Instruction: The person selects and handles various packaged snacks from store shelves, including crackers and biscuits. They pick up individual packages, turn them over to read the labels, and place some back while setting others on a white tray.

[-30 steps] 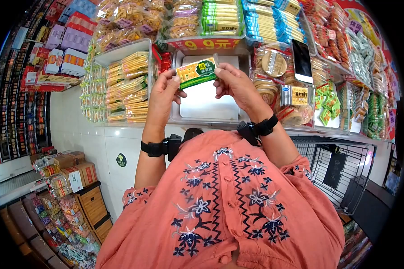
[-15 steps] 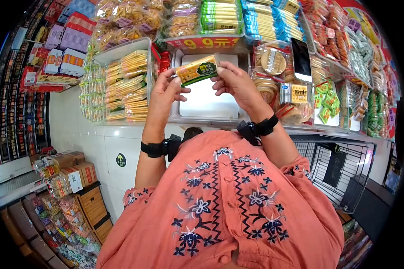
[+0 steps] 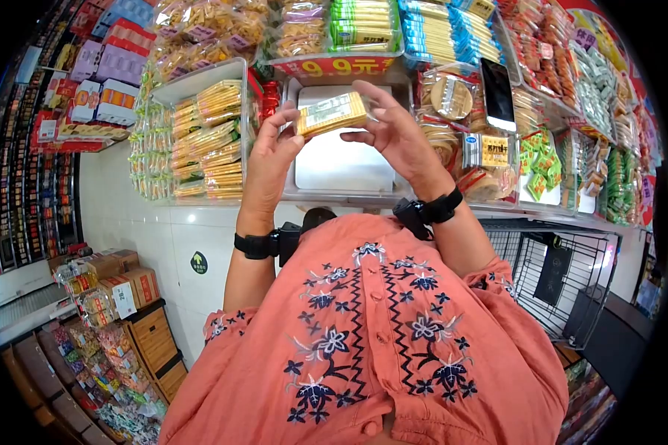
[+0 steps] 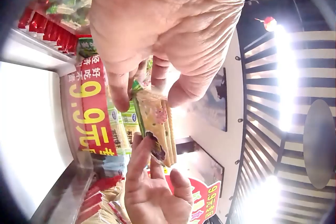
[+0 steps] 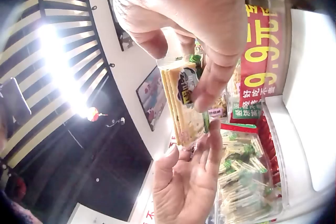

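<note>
A clear-wrapped cracker packet [image 3: 332, 113], pale crackers inside, is held tilted above an open display bin [image 3: 345, 194] with a white bottom. My left hand [image 3: 273, 152] pinches its left end between thumb and fingers. At the other end, my right hand [image 3: 401, 141] has its fingers spread, one above and others below the packet. The left wrist view shows right fingertips on the dark label of the packet [image 4: 155, 124], thumb a little apart. In the right wrist view the stacked crackers [image 5: 181, 106] show edge-on, and right fingers [image 5: 210, 85] touch the printed face.
Left of the bin stands a box of long cracker packs [image 3: 208, 141]. Round crackers [image 3: 451, 100] and a phone [image 3: 499, 96] lie right of it. Behind is a red price strip [image 3: 349, 65]. A wire cart [image 3: 549, 274] stands at the lower right.
The packet has turned over from its green and yellow front to a paler side. My right fingers have spread from their pinch at its right end; my left hand keeps its grip.
</note>
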Tool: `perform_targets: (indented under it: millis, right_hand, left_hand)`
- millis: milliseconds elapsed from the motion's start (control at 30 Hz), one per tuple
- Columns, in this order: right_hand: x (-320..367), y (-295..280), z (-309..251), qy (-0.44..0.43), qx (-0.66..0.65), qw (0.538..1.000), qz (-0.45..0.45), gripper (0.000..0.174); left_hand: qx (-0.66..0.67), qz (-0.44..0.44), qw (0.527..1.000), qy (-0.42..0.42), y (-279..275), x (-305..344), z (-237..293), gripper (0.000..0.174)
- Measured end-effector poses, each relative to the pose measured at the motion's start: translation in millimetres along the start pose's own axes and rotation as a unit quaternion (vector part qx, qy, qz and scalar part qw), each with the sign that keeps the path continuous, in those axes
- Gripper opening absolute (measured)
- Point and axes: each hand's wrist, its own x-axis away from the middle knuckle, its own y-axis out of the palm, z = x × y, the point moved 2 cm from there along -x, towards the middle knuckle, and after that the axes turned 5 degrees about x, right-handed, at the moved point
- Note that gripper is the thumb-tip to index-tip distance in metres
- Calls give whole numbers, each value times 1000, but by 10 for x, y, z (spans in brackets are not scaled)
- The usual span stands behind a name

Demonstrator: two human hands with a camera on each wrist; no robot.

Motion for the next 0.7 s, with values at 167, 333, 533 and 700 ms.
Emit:
perform_targets:
  millis: [167, 333, 533, 700]
  right_hand:
    - [12, -5, -24, 1, -11, 1000, -12, 66]
    - [-9, -26, 5, 17, 13, 1000, 9, 64]
    - [1, -28, 7, 23, 14, 1000, 14, 62]
    - [7, -91, 47, 26, -1, 999, 18, 59]
  left_hand:
    - [-44, -16, 998, 37, 9, 8, 15, 46]
    - [-78, -31, 994, 64, 20, -2, 15, 49]
    - [-95, -35, 993, 64, 43, 7, 33, 50]
    - [-106, -30, 993, 51, 40, 16, 34, 50]
